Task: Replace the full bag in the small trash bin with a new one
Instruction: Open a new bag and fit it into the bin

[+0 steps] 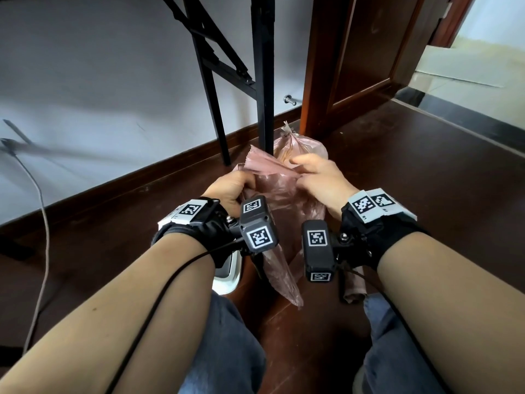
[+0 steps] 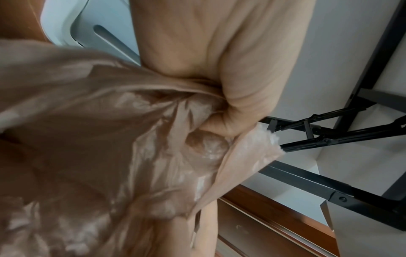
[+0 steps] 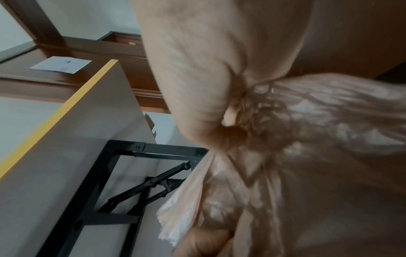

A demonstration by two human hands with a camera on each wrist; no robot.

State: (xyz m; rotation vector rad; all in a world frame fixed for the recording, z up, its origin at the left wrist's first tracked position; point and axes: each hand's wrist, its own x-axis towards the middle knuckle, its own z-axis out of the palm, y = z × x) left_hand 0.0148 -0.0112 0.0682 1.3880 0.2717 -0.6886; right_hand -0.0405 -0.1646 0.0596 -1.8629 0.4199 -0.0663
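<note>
1. New bag: pink, thin film, held in the air between the knees, above the floor. Its long axis runs from the mouth, up and away by the fingers, to the closed end hanging down toward the person.
2. Left hand: grip closed, fingers curled round a bunched edge of the bag's mouth.
3. Right hand: thumb and fingers pinch the opposite edge; forefinger raised.
4. Full bag: knotted, knot upward, standing on the floor beside the table leg, just behind the new bag.
5. Bin: white, only a rim shows under the left wrist; whether it is lined cannot be told.
6. Risks, as judged:
   - the film may tear if the two edges are pulled apart sharply;
   - the layers may cling, so the mouth stays shut;
   - a pinch may slip, dropping one edge.
</note>
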